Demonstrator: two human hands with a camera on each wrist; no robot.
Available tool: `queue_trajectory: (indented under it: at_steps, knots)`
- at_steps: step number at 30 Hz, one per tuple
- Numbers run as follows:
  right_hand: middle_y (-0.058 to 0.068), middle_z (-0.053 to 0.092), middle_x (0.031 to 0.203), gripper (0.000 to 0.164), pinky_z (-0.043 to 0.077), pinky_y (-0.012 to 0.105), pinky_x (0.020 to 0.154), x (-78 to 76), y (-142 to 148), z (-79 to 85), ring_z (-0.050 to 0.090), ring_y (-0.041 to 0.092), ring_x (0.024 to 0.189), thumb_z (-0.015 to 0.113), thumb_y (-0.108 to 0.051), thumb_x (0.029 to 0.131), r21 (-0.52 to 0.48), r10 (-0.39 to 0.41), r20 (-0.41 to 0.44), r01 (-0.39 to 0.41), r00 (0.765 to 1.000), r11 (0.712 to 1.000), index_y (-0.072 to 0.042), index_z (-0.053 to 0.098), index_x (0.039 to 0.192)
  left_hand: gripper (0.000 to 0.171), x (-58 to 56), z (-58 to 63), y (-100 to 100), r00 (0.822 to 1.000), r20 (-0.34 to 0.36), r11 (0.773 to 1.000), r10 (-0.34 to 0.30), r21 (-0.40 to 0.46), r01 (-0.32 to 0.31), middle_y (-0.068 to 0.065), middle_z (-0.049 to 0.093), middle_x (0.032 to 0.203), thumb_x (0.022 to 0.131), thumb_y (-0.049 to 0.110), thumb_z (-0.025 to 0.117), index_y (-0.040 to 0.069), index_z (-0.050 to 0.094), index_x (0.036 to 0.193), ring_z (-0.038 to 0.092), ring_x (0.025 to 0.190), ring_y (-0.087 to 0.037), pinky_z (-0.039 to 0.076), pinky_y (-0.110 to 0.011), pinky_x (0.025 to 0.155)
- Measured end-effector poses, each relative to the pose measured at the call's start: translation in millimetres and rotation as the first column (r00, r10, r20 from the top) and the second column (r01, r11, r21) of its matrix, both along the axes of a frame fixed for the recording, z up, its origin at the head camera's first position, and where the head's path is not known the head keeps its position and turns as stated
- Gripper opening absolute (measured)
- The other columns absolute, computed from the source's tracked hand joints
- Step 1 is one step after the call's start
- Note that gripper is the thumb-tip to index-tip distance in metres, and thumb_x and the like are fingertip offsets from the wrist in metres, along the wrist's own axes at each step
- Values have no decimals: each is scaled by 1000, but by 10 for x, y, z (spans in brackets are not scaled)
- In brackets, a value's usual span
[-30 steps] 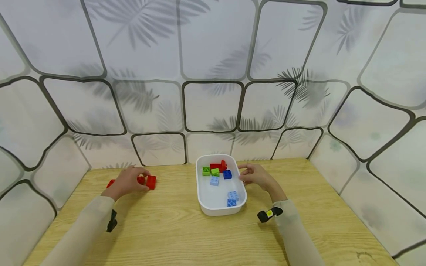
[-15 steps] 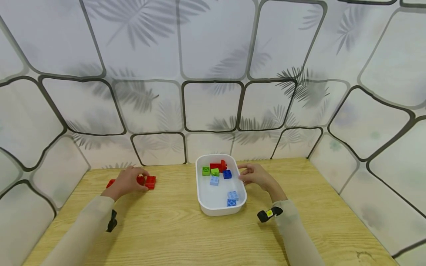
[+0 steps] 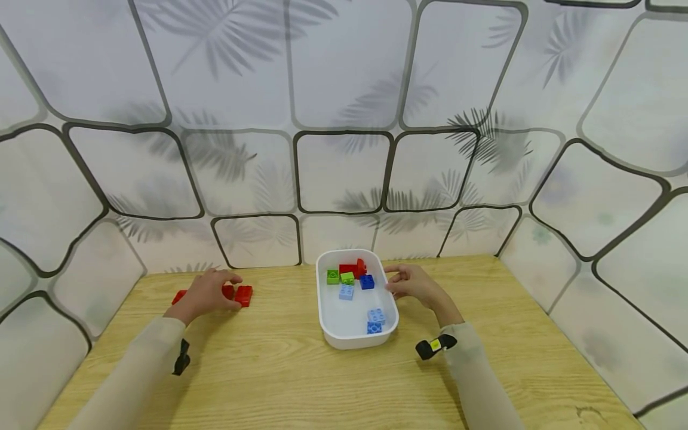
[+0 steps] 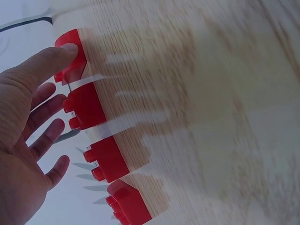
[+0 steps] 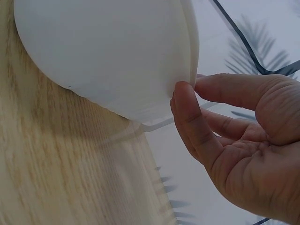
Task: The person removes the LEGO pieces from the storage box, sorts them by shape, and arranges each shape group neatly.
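Note:
My left hand (image 3: 206,291) hovers low by a row of red toy building bricks at the table's back left. Its thumb tip lies against the end red brick (image 4: 70,56); the other fingers are loosely bent, clear of it. Beyond the thumb stand the other red bricks (image 4: 110,159), spaced apart with studs toward the wall. In the head view the hand hides part of this row. My right hand (image 3: 412,283) holds the right side of a white plastic tray (image 3: 321,316), thumb and a fingertip meeting at its rim (image 5: 193,70).
Inside the tray lie red pieces (image 3: 352,269), two green bricks (image 3: 347,278), a dark blue brick (image 3: 367,282) and several light blue bricks (image 3: 376,316). The patterned wall (image 3: 344,173) borders the wooden table (image 3: 279,370) at the back and sides.
The end red brick shifts very slightly by the left thumb. Right hand and tray stay where they were.

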State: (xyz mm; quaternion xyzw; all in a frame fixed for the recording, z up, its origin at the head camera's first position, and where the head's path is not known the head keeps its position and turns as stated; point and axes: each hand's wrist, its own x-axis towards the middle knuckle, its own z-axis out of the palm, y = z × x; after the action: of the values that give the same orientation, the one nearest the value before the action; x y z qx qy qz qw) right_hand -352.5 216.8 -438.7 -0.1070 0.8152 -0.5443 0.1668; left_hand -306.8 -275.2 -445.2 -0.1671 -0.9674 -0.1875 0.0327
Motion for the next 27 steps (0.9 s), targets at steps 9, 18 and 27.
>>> queue_trajectory:
  at_steps: [9, 18, 27]
  knots:
    - [11, 67, 100, 54, 61, 40, 82, -10, 10, -16, 67, 15, 81, 69, -5, 94, 4, 1, 0, -1, 1000, 1000, 4, 51, 144, 54, 3, 43, 72, 999, -40, 1000, -1, 9, 2, -18, 70, 118, 79, 25, 87, 1, 68, 124, 56, 108, -42, 42, -67, 96]
    - [11, 67, 100, 54, 61, 39, 81, -24, 11, -29, 67, 16, 79, 69, -3, 94, 5, -6, 4, 6, 1000, 1000, 4, 51, 144, 49, -38, 191, 318, 993, -112, 999, -50, 9, 51, -18, 71, 119, 82, 21, 86, 1, 70, 123, 59, 105, -41, 43, -64, 91]
    - [11, 67, 99, 53, 61, 40, 81, -8, 3, -8, 66, 16, 79, 69, -4, 95, 9, -7, -8, 7, 1000, 1000, 3, 52, 144, 47, -160, 361, 704, 981, -146, 991, -128, 14, 131, -14, 71, 117, 82, 22, 85, 4, 70, 123, 58, 103, -37, 44, -62, 90]
